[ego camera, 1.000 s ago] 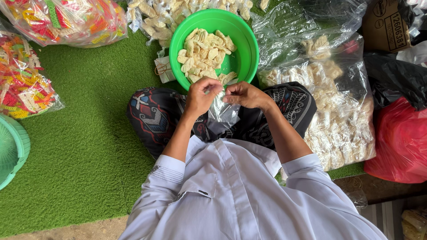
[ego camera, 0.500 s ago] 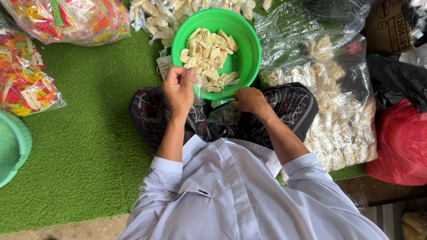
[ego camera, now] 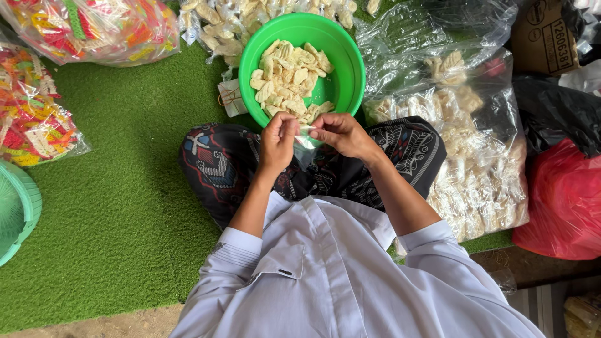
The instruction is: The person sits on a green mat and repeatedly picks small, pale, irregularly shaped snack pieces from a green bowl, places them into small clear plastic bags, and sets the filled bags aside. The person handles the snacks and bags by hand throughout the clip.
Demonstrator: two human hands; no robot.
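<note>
A small clear plastic pouch (ego camera: 305, 139) hangs pinched between both grips. Right of them lies a large clear bag of pale crackers (ego camera: 482, 175), with a red plastic bag (ego camera: 560, 200) and a brown cardboard box (ego camera: 541, 34) beyond. Far left sit clear bags of multicoloured snacks (ego camera: 37, 125).

We wear a pale lilac-white shirt (ego camera: 338, 275) with long sleeves ending in buttoned cuffs just below the elbows, a placket running down the front, and 1 chest pocket whose flap closes with a small dark button. Across our crossed legs lies a dark patterned sarong (ego camera: 219, 166), black with red, white and blue motifs. Our 2 hands and forearms are bare.
</note>
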